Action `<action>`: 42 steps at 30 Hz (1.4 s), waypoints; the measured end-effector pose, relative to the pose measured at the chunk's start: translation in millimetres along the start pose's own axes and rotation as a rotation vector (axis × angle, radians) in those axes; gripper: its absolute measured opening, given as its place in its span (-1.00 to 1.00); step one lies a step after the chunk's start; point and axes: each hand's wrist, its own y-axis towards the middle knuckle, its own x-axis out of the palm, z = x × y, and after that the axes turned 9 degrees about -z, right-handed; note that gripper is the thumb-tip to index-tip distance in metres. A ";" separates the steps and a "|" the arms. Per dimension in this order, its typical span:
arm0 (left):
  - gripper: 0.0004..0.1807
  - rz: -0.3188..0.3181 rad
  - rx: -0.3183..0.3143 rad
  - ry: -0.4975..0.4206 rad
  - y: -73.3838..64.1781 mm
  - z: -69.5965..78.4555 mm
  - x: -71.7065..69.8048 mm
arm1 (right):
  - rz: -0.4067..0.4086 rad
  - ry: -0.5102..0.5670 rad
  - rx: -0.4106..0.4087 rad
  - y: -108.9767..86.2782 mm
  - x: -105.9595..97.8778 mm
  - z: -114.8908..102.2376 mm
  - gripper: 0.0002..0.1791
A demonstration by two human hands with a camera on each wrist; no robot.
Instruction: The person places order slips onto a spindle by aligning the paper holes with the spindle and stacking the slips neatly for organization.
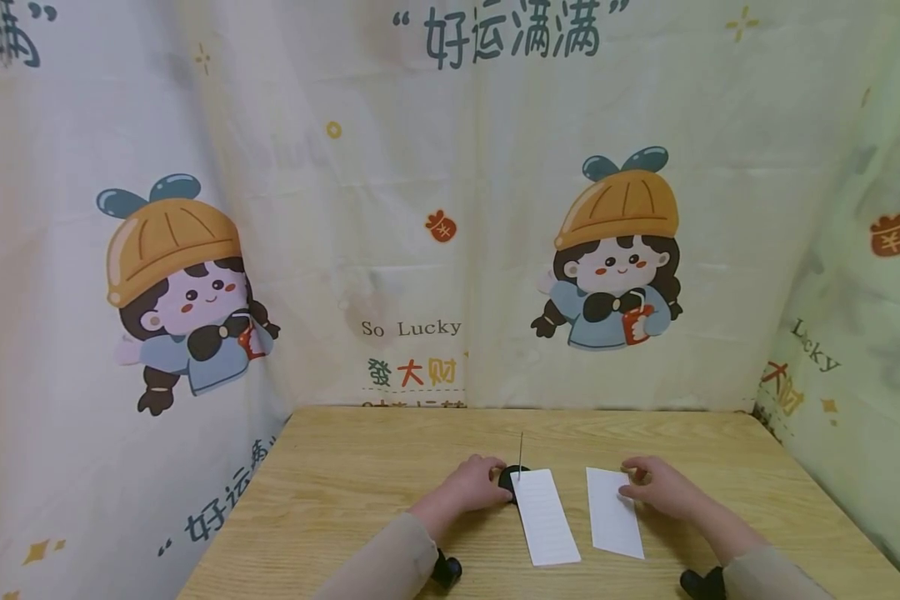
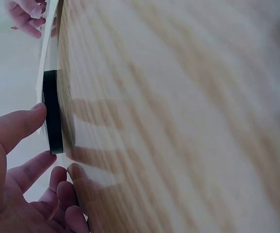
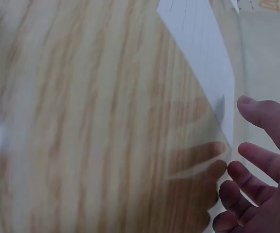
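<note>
A receipt spike with a round black base (image 1: 508,481) and a thin upright needle stands near the middle of the table. My left hand (image 1: 468,487) holds this base at its left side. In the left wrist view, the thumb lies on one edge of the base (image 2: 53,114) and the index finger at the other. A white lined slip (image 1: 547,521) overlaps the base with its top end, close by the needle. To the right lies a second white slip (image 1: 613,515) on the table. My right hand (image 1: 663,487) hovers at its upper right edge, thumb and fingers apart with nothing between them.
The wooden table (image 1: 360,467) is glossy and reflects the hands. A printed curtain (image 1: 390,208) hangs behind its back edge and along both sides. Black devices sit at the left wrist (image 1: 447,570) and the right wrist (image 1: 703,583).
</note>
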 end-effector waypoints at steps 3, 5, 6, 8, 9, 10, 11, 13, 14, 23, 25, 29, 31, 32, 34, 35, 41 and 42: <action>-0.45 0.001 0.002 0.001 -0.5 -0.4 0.0 | -0.006 -0.014 -0.001 0.6 -0.1 4.8 -0.43; -0.45 -0.003 0.002 0.000 -1.1 -0.4 -0.3 | -0.008 -0.022 0.001 1.0 0.8 6.4 -0.42; -0.45 -0.006 0.002 -0.001 -1.1 -0.5 -0.3 | -0.009 -0.027 0.006 1.0 1.3 6.7 -0.41; -0.45 -0.012 0.002 -0.005 -1.6 -0.2 -0.5 | -0.013 -0.043 0.009 1.3 2.3 7.6 -0.41; -0.45 -0.014 0.000 -0.007 -1.8 0.0 -0.6 | -0.011 -0.044 0.016 1.3 2.8 7.8 -0.41; -0.45 -0.016 -0.002 -0.010 -1.8 0.4 -0.6 | -0.009 -0.052 0.016 1.3 3.1 8.2 -0.42; -0.45 -0.017 -0.004 -0.015 -1.8 0.8 -0.7 | -0.006 -0.058 0.015 1.3 3.4 8.7 -0.42; -0.45 -0.014 -0.005 -0.017 -1.3 1.1 -0.8 | 0.003 -0.069 0.014 1.8 3.3 9.6 -0.44; -0.45 -0.012 -0.005 -0.018 -1.3 1.6 -1.3 | 0.006 -0.074 0.015 2.5 3.1 10.3 -0.44; -0.45 -0.003 0.002 -0.016 3.8 -1.9 -2.3 | -0.010 -0.026 0.044 7.1 -2.6 8.7 -0.48; -0.45 -0.004 0.006 -0.019 4.4 -2.1 -3.1 | -0.011 -0.019 0.048 6.9 -3.0 7.4 -0.49; -0.45 -0.010 0.010 -0.022 4.7 -2.0 -4.0 | -0.007 0.031 0.056 6.0 -1.3 3.3 -0.53; -0.45 -0.015 0.009 -0.020 4.8 -2.3 -3.7 | -0.007 0.053 0.061 6.0 0.3 1.7 -0.56; -0.45 -0.017 0.008 -0.022 4.6 -2.3 -3.7 | -0.005 0.061 0.066 5.9 1.0 0.9 -0.57; -0.45 -0.023 0.009 -0.024 4.2 -2.5 -3.6 | -0.004 0.072 0.078 6.2 2.4 -0.2 -0.59; -0.45 -0.026 0.010 -0.026 4.1 -2.6 -3.5 | -0.003 0.072 0.083 6.5 3.0 -0.2 -0.60; -0.44 -0.036 0.009 -0.029 4.8 -4.2 -4.4 | 0.020 0.088 0.096 7.4 5.6 -0.6 -0.65; -0.44 -0.037 0.007 -0.029 5.1 -4.7 -4.5 | 0.026 0.099 0.098 7.4 6.0 -1.0 -0.65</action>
